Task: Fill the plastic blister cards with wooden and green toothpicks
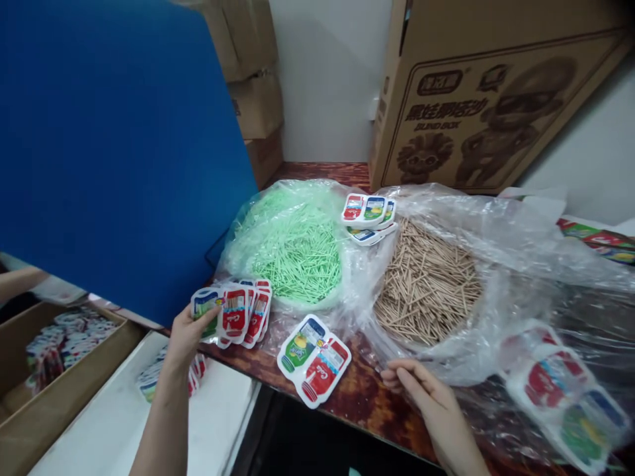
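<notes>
My left hand (191, 327) has its thumb over a blister pack (233, 314) shaped like two bottles, one green and blue, one red. That pack lies on a fanned stack of similar packs (260, 311) at the table's front edge. Between my hands a single twin-bottle pack (314, 360) lies face up, red half toward me. My right hand (421, 396) is over the table edge, fingers curled together close to the plastic of a bag; anything in them is hidden. Clear bags hold thin green sticks (302, 254) and thin brown sticks (429, 284).
Several packs (370, 215) rest between the bags, others (565, 396) at right. A blue panel (124, 145) stands at left. Below it are a carton of packs (69, 344) and a white surface (114, 423). A large printed box (476, 112) stands behind. A person's arm (20, 283) shows far left.
</notes>
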Demonstrator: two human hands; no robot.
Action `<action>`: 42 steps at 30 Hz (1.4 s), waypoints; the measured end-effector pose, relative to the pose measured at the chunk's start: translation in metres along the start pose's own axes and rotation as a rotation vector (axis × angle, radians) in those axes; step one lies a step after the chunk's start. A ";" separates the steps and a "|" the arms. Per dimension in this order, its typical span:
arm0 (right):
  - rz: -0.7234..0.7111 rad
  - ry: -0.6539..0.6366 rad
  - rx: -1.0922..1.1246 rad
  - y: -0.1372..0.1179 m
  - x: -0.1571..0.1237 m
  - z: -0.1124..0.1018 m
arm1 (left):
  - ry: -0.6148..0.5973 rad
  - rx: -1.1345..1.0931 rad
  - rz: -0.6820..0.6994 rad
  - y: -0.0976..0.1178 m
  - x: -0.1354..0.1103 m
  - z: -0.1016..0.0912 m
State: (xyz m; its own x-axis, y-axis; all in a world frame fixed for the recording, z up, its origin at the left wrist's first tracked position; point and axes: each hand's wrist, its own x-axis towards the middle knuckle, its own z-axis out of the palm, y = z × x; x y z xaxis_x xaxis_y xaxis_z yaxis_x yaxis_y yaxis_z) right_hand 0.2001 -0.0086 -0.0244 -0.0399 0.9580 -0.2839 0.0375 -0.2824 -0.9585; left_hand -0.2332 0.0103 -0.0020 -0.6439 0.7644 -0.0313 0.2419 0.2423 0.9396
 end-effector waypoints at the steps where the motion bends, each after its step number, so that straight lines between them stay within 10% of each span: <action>1: -0.001 0.001 -0.002 0.000 0.000 0.002 | 0.008 0.136 0.039 -0.007 0.009 0.000; 7: -0.019 0.022 -0.033 0.007 0.001 0.006 | 0.208 0.716 0.232 -0.029 0.020 0.018; 20: -0.024 0.006 -0.079 0.021 -0.004 0.013 | 0.366 0.606 0.504 -0.025 -0.025 0.049; 22: -0.026 0.021 -0.088 0.020 -0.004 0.016 | 0.284 0.537 0.584 -0.010 -0.047 0.061; 26: -0.030 0.018 -0.094 0.017 -0.003 0.024 | -0.260 0.470 0.670 0.006 -0.093 0.102; 31: -0.044 -0.046 -0.123 0.017 -0.005 0.030 | -0.267 0.612 0.553 0.001 -0.100 0.132; 42: -0.060 -0.089 -0.170 0.008 0.003 0.035 | -0.305 0.457 0.667 -0.009 -0.083 0.124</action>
State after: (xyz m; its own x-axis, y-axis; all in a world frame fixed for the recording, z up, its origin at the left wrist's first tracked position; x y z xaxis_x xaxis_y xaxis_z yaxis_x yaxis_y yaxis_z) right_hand 0.1658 -0.0095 -0.0337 -0.1351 0.9625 -0.2351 0.1998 -0.2060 -0.9580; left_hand -0.0921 0.0191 -0.0500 -0.0562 0.9437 0.3260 0.8103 -0.1477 0.5671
